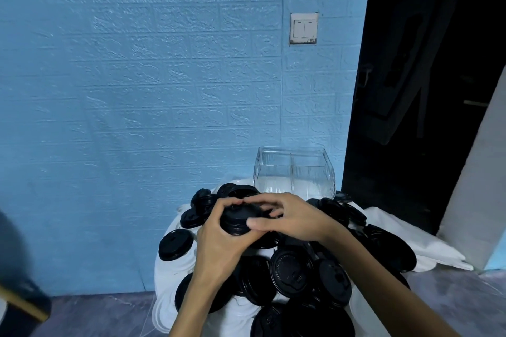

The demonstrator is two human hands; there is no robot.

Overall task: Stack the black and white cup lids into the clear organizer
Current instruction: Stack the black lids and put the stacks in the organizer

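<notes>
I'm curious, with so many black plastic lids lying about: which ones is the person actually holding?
The small stack of black plastic lids held above the pile, gripped by the left hand and the right hand. All the other lids lie loose on the white cloth.

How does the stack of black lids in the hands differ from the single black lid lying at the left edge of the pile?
The held stack is several lids nested together, gripped by the left hand and touched by the right hand; the lone lid is one lid that neither hand touches. The stack is raised above the pile; the lone lid rests on the white cloth. Both are black and round.
</notes>
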